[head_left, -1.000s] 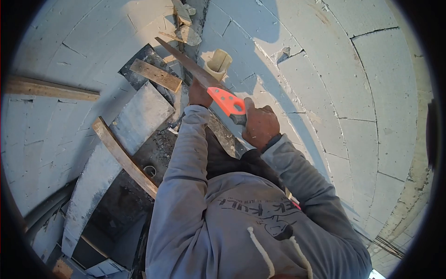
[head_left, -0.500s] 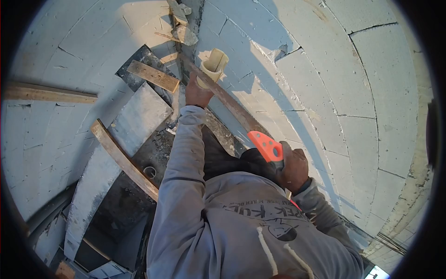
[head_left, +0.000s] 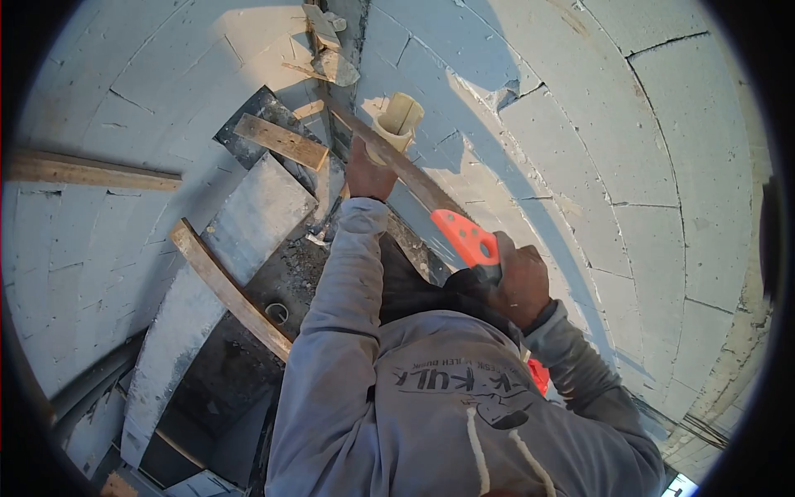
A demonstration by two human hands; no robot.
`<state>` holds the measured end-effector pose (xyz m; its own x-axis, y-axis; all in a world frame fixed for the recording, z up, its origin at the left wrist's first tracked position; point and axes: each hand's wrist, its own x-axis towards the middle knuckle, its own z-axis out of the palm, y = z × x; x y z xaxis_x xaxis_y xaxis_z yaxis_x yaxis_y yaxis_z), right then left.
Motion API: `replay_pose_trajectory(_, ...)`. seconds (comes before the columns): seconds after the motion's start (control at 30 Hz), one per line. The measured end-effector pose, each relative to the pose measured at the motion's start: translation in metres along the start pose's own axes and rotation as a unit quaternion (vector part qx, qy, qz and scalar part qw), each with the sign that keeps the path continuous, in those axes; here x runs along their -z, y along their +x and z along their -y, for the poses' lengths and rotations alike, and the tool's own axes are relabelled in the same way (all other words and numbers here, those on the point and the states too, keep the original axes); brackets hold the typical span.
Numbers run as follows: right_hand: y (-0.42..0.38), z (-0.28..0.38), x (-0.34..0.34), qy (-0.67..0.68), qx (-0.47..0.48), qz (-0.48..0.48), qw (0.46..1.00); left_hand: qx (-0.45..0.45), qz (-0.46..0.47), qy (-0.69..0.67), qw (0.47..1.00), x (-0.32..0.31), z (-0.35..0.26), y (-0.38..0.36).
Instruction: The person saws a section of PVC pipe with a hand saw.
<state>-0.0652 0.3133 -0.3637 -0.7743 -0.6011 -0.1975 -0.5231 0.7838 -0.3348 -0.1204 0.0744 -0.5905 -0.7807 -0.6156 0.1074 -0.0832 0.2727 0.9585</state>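
Note:
My right hand (head_left: 523,284) is wrapped round the handle of a handsaw (head_left: 468,238) with an orange and dark grip. Its long brownish blade runs up and to the left, across the side of a pale yellow pipe (head_left: 399,118). Below the pipe, my left hand (head_left: 368,172) is closed against its lower part, beside the blade; its fingers are partly hidden behind the pipe and saw. The pipe's open end faces up, and its inside shows.
Pale block walls (head_left: 571,149) stand on both sides. A wooden plank (head_left: 281,141) lies on a dark panel at the upper left. A curved-looking board (head_left: 228,286) crosses the lower left, near a small round pipe opening (head_left: 277,313). Rubble lies between.
My right hand and the saw handle have shifted slightly up and left, with the blade further along across the pipe. The view has moved a little, so the surroundings appear further right.

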Motion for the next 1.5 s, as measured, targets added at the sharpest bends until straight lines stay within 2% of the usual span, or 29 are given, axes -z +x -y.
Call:
replay_pose_trajectory(0.07, 0.091, 0.012, -0.025, -0.076, 0.080, 0.004, 0.994, 0.010, 0.023, -0.030, 0.999, -0.011, 0.019, -0.003)
replay_pose_trajectory(0.1, 0.105, 0.026, -0.024, -0.090, 0.091, 0.016, 0.992, -0.039, 0.130, 0.112, 0.984, 0.001, 0.019, 0.011)
replay_pose_trajectory(0.13, 0.094, 0.020, -0.022, -0.094, 0.086, 0.012, 0.992, -0.044, 0.134, 0.107, 0.984, -0.006, 0.012, 0.011)
replay_pose_trajectory(0.2, 0.044, 0.005, -0.024, -0.072, 0.042, 0.003, 0.997, -0.021, -0.044, -0.007, 0.999, -0.004, -0.003, 0.002)
replay_pose_trajectory(0.23, -0.001, -0.010, -0.013, -0.077, 0.023, -0.012, 0.997, 0.028, 0.012, -0.044, 0.999, 0.011, -0.027, 0.004)
replay_pose_trajectory(0.27, -0.034, -0.021, -0.001, -0.083, 0.006, -0.028, 0.996, 0.035, 0.013, -0.048, 0.998, 0.011, -0.033, -0.002)
replay_pose_trajectory(0.37, -0.030, -0.011, 0.006, -0.018, 0.024, -0.056, 0.998, 0.055, 0.023, -0.019, 0.998, 0.010, -0.027, 0.002)
replay_pose_trajectory(0.4, 0.014, -0.012, -0.008, -0.081, 0.014, 0.005, 0.997, 0.055, 0.024, -0.016, 0.998, 0.008, -0.017, 0.001)
replay_pose_trajectory(0.47, 0.097, 0.008, -0.032, -0.100, 0.089, -0.017, 0.991, 0.048, 0.021, -0.135, 0.989, -0.002, -0.002, 0.000)
replay_pose_trajectory(0.5, 0.098, 0.012, -0.032, -0.099, 0.092, -0.024, 0.991, 0.034, 0.050, -0.122, 0.991, -0.005, 0.007, 0.003)
replay_pose_trajectory(0.53, 0.082, 0.014, -0.033, -0.095, 0.084, -0.023, 0.992, 0.020, 0.078, -0.109, 0.991, -0.005, 0.003, 0.007)
replay_pose_trajectory(0.6, 0.013, -0.008, -0.016, -0.059, 0.023, -0.014, 0.998, 0.052, 0.032, 0.011, 0.998, 0.007, -0.018, 0.006)
replay_pose_trajectory(0.67, -0.055, -0.020, 0.010, -0.043, 0.003, -0.029, 0.999, 0.071, 0.036, -0.038, 0.996, 0.012, -0.030, 0.007)
replay_pose_trajectory(0.73, -0.027, -0.014, 0.005, -0.042, -0.002, -0.004, 0.999, 0.020, 0.002, -0.004, 1.000, 0.008, -0.022, 0.003)
replay_pose_trajectory(0.77, -0.002, -0.012, 0.004, -0.052, -0.016, 0.021, 0.998, -0.008, -0.030, -0.061, 0.998, 0.003, -0.025, -0.001)
replay_pose_trajectory(0.8, 0.051, -0.001, -0.011, -0.103, 0.001, 0.051, 0.993, -0.004, -0.028, -0.062, 0.998, 0.002, -0.019, -0.005)
replay_pose_trajectory(0.83, 0.094, 0.001, -0.037, -0.088, 0.101, -0.014, 0.991, -0.008, 0.037, 0.033, 0.999, 0.000, -0.008, -0.004)
replay_pose_trajectory(0.87, 0.100, 0.007, -0.038, -0.091, 0.105, -0.018, 0.990, -0.018, 0.095, 0.126, 0.987, -0.002, 0.006, 0.003)
replay_pose_trajectory(0.93, 0.083, 0.014, -0.039, -0.110, 0.067, -0.008, 0.992, 0.002, 0.115, 0.055, 0.992, 0.000, -0.001, -0.007)
replay_pose_trajectory(1.0, 0.002, -0.016, -0.012, -0.067, 0.008, -0.003, 0.998, -0.002, 0.010, -0.052, 0.999, 0.006, -0.029, -0.001)
replay_pose_trajectory(1.07, -0.058, -0.015, 0.013, -0.017, -0.010, -0.025, 0.999, -0.012, 0.022, -0.106, 0.994, 0.005, -0.021, 0.007)
replay_pose_trajectory(1.13, -0.020, -0.013, 0.001, -0.025, 0.002, -0.007, 1.000, 0.021, 0.000, -0.007, 1.000, 0.005, -0.022, -0.004)
replay_pose_trajectory(1.17, 0.008, -0.013, -0.005, -0.048, 0.002, 0.010, 0.999, 0.018, 0.001, -0.018, 1.000, 0.004, -0.024, -0.007)
replay_pose_trajectory(1.2, 0.060, -0.007, -0.021, -0.118, 0.065, 0.007, 0.991, 0.026, 0.004, -0.020, 0.999, -0.002, -0.011, -0.016)
replay_pose_trajectory(1.23, 0.093, 0.002, -0.034, -0.115, 0.095, -0.023, 0.989, 0.062, 0.020, -0.179, 0.982, -0.011, 0.009, -0.007)
replay_pose_trajectory(1.27, 0.094, 0.001, -0.026, -0.121, 0.098, -0.032, 0.987, 0.092, 0.041, -0.334, 0.937, -0.015, 0.019, 0.006)
replay_pose_trajectory(1.3, 0.073, 0.002, -0.019, -0.104, 0.091, -0.027, 0.990, 0.002, 0.047, -0.090, 0.995, -0.007, 0.017, 0.000)
replay_pose_trajectory(1.43, -0.068, -0.033, -0.002, -0.048, 0.010, -0.060, 0.997, 0.031, 0.031, -0.057, 0.997, 0.003, -0.018, 0.001)
replay_pose_trajectory(1.5, -0.047, -0.020, 0.005, -0.024, 0.012, -0.037, 0.999, 0.030, 0.012, -0.034, 0.999, 0.004, -0.021, -0.009)
